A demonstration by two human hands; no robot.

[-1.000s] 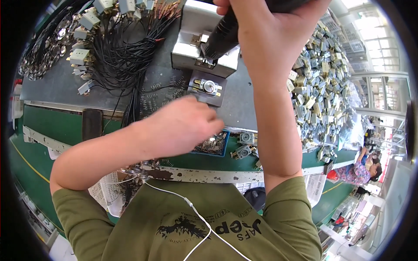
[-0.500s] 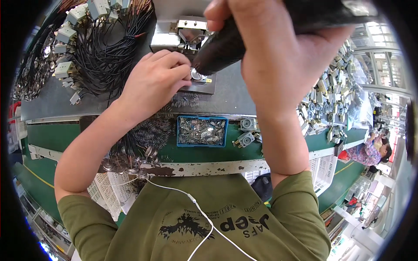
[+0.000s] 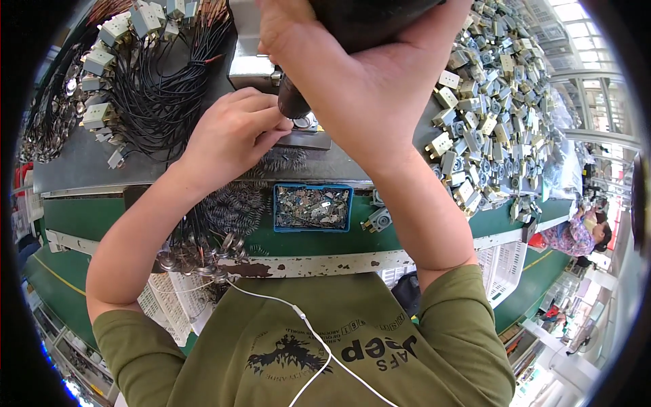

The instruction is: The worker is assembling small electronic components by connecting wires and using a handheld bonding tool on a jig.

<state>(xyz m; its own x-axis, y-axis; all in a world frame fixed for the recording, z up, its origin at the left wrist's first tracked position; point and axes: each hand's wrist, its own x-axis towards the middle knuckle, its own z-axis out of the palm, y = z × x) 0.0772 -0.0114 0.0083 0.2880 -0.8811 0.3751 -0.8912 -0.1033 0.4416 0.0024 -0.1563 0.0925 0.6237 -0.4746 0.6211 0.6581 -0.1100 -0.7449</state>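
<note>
My right hand grips a black handheld power screwdriver, held nearly upright with its nose down over the work. Below it, a small round metal part sits on a grey metal block fixture. My left hand rests at the fixture's left side. Its thumb and forefinger pinch together beside the driver's nose; what they hold is hidden. The driver's very tip is also out of sight behind the fingers.
Black wires with grey connector housings lie at left. Many grey socket housings cover the bench at right. A blue tray of small metal pieces stands near the front edge, beside a heap of springs. A person sits far right.
My right hand and the screwdriver have moved left, and the driver now stands more upright. My left hand has shifted slightly left and stays at the fixture.
</note>
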